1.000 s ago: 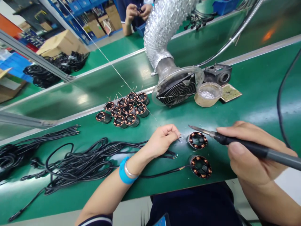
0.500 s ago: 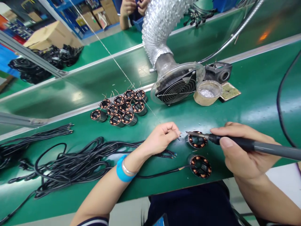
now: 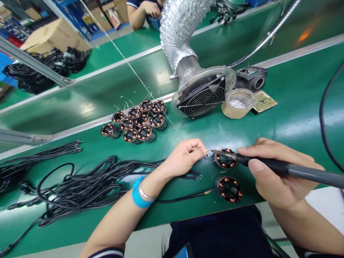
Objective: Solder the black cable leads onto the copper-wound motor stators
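Observation:
My right hand [image 3: 285, 175] is closed around the dark handle of a soldering iron [image 3: 268, 165]. The iron's tip points left, over the upper stator [image 3: 226, 158] and close to my left fingertips. My left hand [image 3: 188, 154] pinches the end of a thin solder wire [image 3: 134, 73], which comes down from the top of the view. Small dark lead ends [image 3: 206, 157] poke out by those fingers; whether they are gripped too is hidden. Nearer me, a second stator [image 3: 230, 189] with copper windings has a black cable [image 3: 185, 197] running to it.
Several stators [image 3: 145, 133] stand grouped at the back. Black cables [image 3: 88, 186] spread across the left. A fume fan [image 3: 204, 98] on a silver duct [image 3: 180, 32] stands behind, beside a solder cup [image 3: 238, 104] and a square pad [image 3: 263, 102]. Another person's hand [image 3: 152, 9] is across the bench.
The soldering iron's tip has shifted slightly left, closer to my left fingertips. My left hand keeps its pinch. The view has shifted a little, and the other person's hands have moved.

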